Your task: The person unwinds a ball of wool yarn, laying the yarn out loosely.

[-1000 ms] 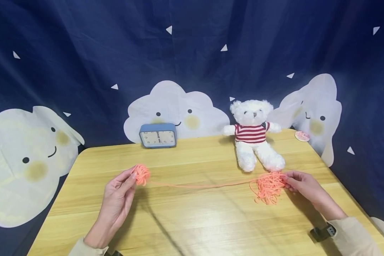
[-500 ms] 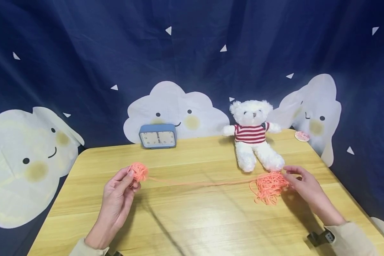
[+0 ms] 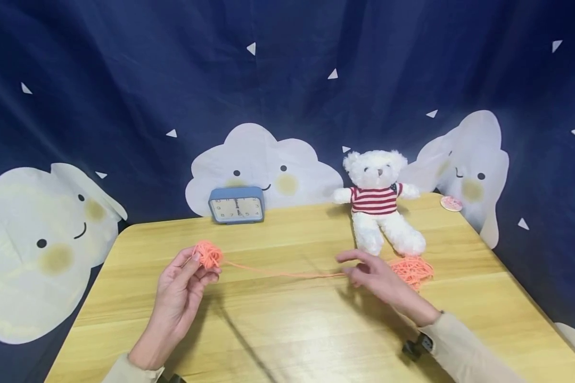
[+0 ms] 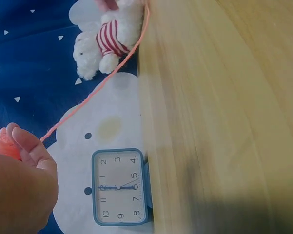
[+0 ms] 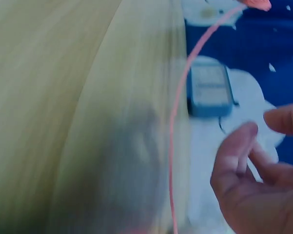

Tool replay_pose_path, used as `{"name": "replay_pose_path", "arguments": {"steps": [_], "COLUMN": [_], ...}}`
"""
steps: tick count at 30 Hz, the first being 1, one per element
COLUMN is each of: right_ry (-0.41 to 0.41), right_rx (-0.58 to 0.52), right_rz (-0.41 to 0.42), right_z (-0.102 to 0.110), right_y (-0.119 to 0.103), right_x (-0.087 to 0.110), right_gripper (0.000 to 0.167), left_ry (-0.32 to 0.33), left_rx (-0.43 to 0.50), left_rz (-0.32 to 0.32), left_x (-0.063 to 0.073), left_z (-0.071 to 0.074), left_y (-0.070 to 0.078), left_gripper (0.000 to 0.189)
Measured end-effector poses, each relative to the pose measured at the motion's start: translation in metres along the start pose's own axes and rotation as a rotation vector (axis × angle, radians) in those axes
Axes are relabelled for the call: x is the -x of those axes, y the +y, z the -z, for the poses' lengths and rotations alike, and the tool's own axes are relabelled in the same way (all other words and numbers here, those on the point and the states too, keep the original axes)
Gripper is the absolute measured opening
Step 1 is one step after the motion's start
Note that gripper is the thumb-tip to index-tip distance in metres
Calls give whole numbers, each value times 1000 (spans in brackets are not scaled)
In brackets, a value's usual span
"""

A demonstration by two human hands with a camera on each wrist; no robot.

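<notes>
My left hand (image 3: 179, 298) grips a small ball of coral yarn (image 3: 208, 254) above the left part of the table, thumb in front. From the ball a single strand (image 3: 282, 274) runs right, toward my right hand (image 3: 378, 279). That hand is over the table with its fingers loosely spread. In the right wrist view a gap shows between thumb and fingers (image 5: 234, 151), and the strand (image 5: 178, 112) passes beside them without being held. Behind the right hand lies a loose heap of yarn (image 3: 414, 271), partly hidden by it.
A white teddy bear (image 3: 376, 197) in a red-striped shirt sits at the back right of the wooden table (image 3: 287, 330). A blue alarm clock (image 3: 237, 205) stands at the back left. A round pink disc (image 3: 451, 203) is at the far right corner, before a dark blue curtain (image 3: 287, 69).
My right hand has left the yarn heap and moved left along the strand, its fingers loosened. The left hand keeps the yarn ball nearly in place, turned slightly.
</notes>
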State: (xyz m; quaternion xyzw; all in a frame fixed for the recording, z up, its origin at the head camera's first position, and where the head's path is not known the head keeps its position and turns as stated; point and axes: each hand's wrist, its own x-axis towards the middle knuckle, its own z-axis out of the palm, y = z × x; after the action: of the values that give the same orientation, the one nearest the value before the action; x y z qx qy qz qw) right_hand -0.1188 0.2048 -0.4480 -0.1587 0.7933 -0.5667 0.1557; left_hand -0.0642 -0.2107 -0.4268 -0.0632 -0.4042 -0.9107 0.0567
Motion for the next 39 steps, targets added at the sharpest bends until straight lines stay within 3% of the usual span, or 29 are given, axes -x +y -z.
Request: {"name": "replay_pose_path", "arguments": {"steps": [3, 6, 10, 14, 20, 24, 29, 34, 39], "right_ry": [-160, -262, -329, -346, -305, -264, -176, -95, 7], "right_rx": [-82, -143, -179, -202, -128, -113, -143, -191, -157], "right_rz": [45, 67, 58, 27, 53, 57, 75, 109, 73], "right_z": [-21, -44, -71, -85, -75, -58, -36, -14, 5], "right_y": [-1, -2, -2, -2, -3, -5, -8, -6, -3], "right_x": [-17, -33, -46, -50, -46, -38, -26, -16, -5], "right_gripper": [47, 52, 55, 44, 23, 25, 28, 27, 26], "left_ry": [1, 4, 3, 4, 3, 1, 39, 36, 23], "left_rx": [15, 40, 86, 124, 137, 58, -55, -52, -36], "left_rz": [12, 24, 56, 92, 104, 51, 18, 24, 15], "left_x": [0, -1, -1, 0, 2, 4, 5, 8, 9], "left_z": [-1, -3, -4, -5, -6, -8, -10, -9, -7], "left_y": [-2, -3, -4, -3, 0, -1, 1, 4, 5], "left_gripper": [26, 26, 26, 24, 26, 37, 37, 37, 38]}}
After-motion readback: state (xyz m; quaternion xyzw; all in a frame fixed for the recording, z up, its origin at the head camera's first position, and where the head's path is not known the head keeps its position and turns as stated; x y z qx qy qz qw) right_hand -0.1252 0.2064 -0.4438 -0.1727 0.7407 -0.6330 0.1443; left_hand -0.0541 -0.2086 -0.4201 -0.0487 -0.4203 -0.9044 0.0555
